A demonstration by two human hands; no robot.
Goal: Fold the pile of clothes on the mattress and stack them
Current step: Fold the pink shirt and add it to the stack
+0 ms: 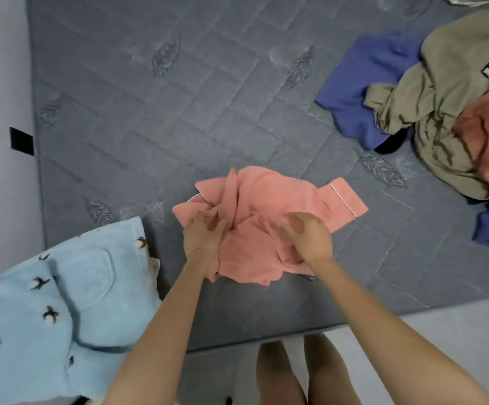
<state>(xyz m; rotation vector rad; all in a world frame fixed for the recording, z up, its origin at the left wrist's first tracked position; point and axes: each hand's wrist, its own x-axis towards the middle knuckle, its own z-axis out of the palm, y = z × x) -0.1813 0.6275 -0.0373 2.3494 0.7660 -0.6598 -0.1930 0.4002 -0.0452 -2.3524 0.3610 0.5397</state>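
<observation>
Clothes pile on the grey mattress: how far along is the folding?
Early. Possibly done: the light blue fleece garment with dark prints lies fairly flat at the near left. In hand: the left hand and right hand grip the crumpled salmon-pink garment with white piping. To do: the heap of olive, blue and orange clothes on the quilted grey mattress.

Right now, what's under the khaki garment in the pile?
Under the khaki garment, a blue garment sticks out at the left, with a dark piece beside it. How far they run beneath is covered.
</observation>
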